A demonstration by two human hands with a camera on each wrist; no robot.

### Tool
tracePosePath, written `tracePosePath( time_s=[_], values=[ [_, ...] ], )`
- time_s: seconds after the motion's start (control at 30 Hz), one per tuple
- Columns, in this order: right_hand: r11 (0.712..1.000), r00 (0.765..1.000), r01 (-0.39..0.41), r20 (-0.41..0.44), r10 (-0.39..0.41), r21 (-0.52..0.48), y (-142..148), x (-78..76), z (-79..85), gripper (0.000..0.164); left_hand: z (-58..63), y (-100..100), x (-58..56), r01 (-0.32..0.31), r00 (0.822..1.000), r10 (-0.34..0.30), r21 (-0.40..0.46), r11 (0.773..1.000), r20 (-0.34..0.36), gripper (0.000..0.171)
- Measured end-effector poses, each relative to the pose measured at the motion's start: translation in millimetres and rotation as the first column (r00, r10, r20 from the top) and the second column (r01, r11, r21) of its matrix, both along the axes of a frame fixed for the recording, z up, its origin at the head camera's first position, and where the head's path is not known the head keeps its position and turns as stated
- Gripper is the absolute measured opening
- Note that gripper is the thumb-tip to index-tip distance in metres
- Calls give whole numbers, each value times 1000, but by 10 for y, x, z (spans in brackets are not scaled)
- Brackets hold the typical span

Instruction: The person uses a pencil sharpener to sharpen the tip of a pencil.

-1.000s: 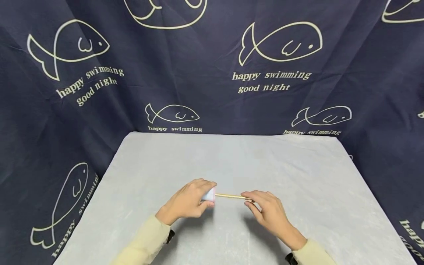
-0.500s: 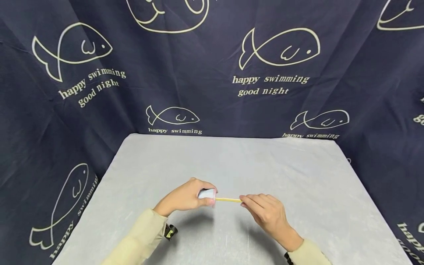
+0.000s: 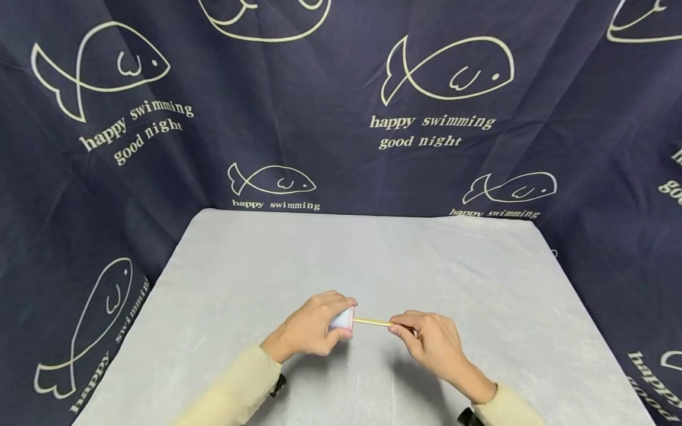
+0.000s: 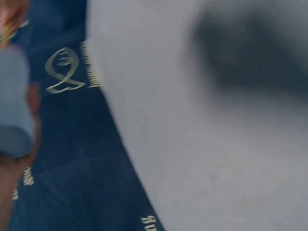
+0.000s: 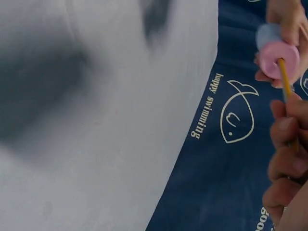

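My left hand (image 3: 309, 327) grips a small light-blue pencil sharpener (image 3: 341, 320) with a pink front, held sideways above the table. A yellow pencil (image 3: 371, 322) runs into the hole in the sharpener's pink face (image 5: 270, 54), so its tip is hidden. On the right, my right hand (image 3: 434, 343) pinches the pencil between thumb and fingers, with its rear end covered by the hand. In the left wrist view, the sharpener's blue body (image 4: 13, 96) shows at the left edge, with fingers behind it.
A pale grey cloth covers the table (image 3: 373, 254). Dark blue curtain fabric (image 3: 341, 136) printed with fish and lettering hangs behind it and along both sides. Shadows of both hands fall on the cloth.
Both hands have twisted back and forth at the wrist, keeping the pencil in the sharpener. The right fingers have shifted their hold on the pencil; the sharpener has moved slightly right.
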State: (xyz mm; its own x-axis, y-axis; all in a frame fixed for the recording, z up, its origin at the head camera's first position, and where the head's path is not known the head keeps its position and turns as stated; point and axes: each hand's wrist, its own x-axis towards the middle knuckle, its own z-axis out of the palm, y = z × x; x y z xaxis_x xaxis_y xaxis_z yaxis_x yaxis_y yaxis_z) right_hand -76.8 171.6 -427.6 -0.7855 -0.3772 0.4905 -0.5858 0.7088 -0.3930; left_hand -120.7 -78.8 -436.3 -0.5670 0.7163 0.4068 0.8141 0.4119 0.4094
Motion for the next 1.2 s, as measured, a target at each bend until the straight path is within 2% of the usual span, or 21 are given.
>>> tracePosePath(
  time_s=[0.03, 0.07, 0.1, 0.17, 0.23, 0.27, 0.3, 0.33, 0.37, 0.47, 0.53, 0.57, 0.63, 0.7, 0.77, 0.83, 0.9, 1.0, 1.07, 1.2],
  values=[
    [1000, 997, 16, 78, -17, 3, 6, -9, 15, 4, -55, 8, 14, -5, 995, 7, 16, 1000, -100, 44],
    [1000, 987, 24, 158, -24, 0, 11, -20, 31, 3, -107, 15, 25, -5, 980, 11, 31, 1000, -200, 44],
    [1000, 970, 23, 242, -20, -10, 18, -32, 47, 4, -151, 19, 33, 1, 956, 13, 46, 999, -294, 43],
    [999, 921, 13, 391, 5, -42, 30, -58, 67, 8, -203, 18, 33, 9, 897, 18, 60, 998, -442, 42],
    [997, 870, 18, 493, 21, -74, 27, -80, 64, 11, -207, 4, 6, 8, 842, 20, 50, 999, -539, 45],
    [996, 858, 18, 513, 32, -91, 20, -85, 53, 12, -191, -9, -14, 7, 823, 17, 41, 999, -567, 48],
    [994, 855, 16, 517, 41, -106, 8, -84, 35, 13, -169, -26, -32, 3, 815, 13, 26, 1000, -579, 49],
    [994, 869, 9, 493, 47, -111, -5, -81, 11, 11, -143, -45, -50, 0, 817, 7, 12, 1000, -576, 48],
    [994, 895, 3, 445, 45, -108, -20, -75, -18, 8, -115, -66, -64, -6, 824, 3, -3, 1000, -566, 46],
    [995, 976, -21, 212, 41, -96, -51, -55, -113, 16, -35, -124, -91, -30, 869, 2, -49, 998, -494, 45],
    [995, 999, -41, 24, 44, -86, -52, -54, -166, 24, 7, -154, -99, -45, 905, 8, -77, 996, -425, 49],
    [996, 997, -49, -67, 43, -80, -48, -58, -187, 20, 23, -167, -103, -53, 923, 15, -89, 995, -385, 50],
    [996, 981, -65, -190, 51, -68, -35, -73, -215, 11, 50, -193, -113, -58, 957, 24, -109, 992, -290, 50],
    [997, 954, -71, -294, 56, -43, -31, -95, -233, 17, 87, -211, -117, -65, 987, 43, -142, 988, -154, 50],
    [997, 918, -72, -391, 62, -11, -38, -116, -246, 29, 126, -224, -123, -61, 998, 61, -154, 986, -7, 48],
    [998, 878, -66, -474, 65, 14, -49, -134, -246, 30, 169, -231, -128, -53, 986, 79, -168, 984, 149, 46],
    [997, 832, -67, -550, 70, 26, -59, -150, -236, 30, 216, -234, -133, -31, 953, 79, -166, 986, 293, 42],
    [996, 777, -84, -623, 91, 41, -65, -169, -196, 29, 265, -243, -146, 6, 897, 61, -149, 989, 439, 37],
    [994, 742, -99, -661, 109, 52, -71, -178, -165, 29, 288, -245, -153, 25, 868, 45, -134, 991, 495, 33],
    [990, 677, -127, -724, 132, 62, -88, -193, -125, 26, 300, -222, -161, 49, 856, 13, -108, 993, 516, 26]
  ],
)
